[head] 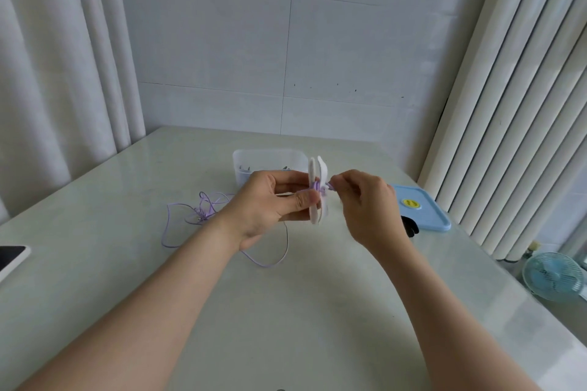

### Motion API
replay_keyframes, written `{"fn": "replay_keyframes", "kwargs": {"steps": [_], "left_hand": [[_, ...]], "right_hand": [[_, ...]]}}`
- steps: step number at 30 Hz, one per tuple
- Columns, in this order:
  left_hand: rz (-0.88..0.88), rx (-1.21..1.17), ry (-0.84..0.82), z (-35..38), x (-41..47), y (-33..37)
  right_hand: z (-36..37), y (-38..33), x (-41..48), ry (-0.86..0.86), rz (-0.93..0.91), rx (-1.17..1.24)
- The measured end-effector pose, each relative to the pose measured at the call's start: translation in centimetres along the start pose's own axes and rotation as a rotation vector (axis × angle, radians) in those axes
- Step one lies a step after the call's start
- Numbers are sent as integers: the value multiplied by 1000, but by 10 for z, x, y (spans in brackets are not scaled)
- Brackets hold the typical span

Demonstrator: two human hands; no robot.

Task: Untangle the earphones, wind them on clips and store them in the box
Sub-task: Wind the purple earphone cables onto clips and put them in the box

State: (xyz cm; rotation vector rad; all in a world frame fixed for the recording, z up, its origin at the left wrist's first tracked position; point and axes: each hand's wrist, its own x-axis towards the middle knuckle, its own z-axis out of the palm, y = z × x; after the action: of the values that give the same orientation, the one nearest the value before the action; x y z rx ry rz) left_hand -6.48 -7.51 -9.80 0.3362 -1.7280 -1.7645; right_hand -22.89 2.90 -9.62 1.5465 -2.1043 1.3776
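At frame centre, the left hand [273, 200] pinches a white winder clip [318, 189], long axis upright. The right hand [365, 200] pinches the purple earphone cable [324, 188] at its waist.

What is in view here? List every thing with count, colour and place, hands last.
table: one, pale, fills the foreground
clip: one, white, held above the table, centre
earphone cable: one, purple, partly wound on the clip, the rest loose on the table at left
box: one, clear, on the table behind the clip
lid: one, light blue with a yellow sticker, on the table at right
dark object: one, black, beside the lid, partly hidden
screen device: one, white-edged, table's left edge
fan: one, blue, low at far right
left hand: grips the clip
right hand: pinches the earphone cable
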Motion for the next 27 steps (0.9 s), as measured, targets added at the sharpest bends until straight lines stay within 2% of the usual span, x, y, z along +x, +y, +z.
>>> {"fn": "replay_keyframes", "kwargs": {"steps": [3, 7, 13, 16, 19, 22, 27], "left_hand": [[35, -80, 107, -1, 3, 0], [28, -23, 340, -9, 5, 2], [44, 71, 514, -15, 11, -5], [14, 51, 516, -15, 14, -7], [-16, -182, 486, -14, 15, -6], [-43, -315, 467, -13, 14, -1], [-23, -485, 467, -14, 14, 2]], "right_hand": [[4, -6, -4, -174, 54, 3], [5, -17, -12, -358, 15, 79], [2, -32, -20, -555, 35, 305], [-3, -34, -19, -572, 54, 398], [-7, -35, -19, -603, 41, 396], [-9, -38, -20, -669, 20, 301], [-13, -42, -22, -866, 181, 309]]}}
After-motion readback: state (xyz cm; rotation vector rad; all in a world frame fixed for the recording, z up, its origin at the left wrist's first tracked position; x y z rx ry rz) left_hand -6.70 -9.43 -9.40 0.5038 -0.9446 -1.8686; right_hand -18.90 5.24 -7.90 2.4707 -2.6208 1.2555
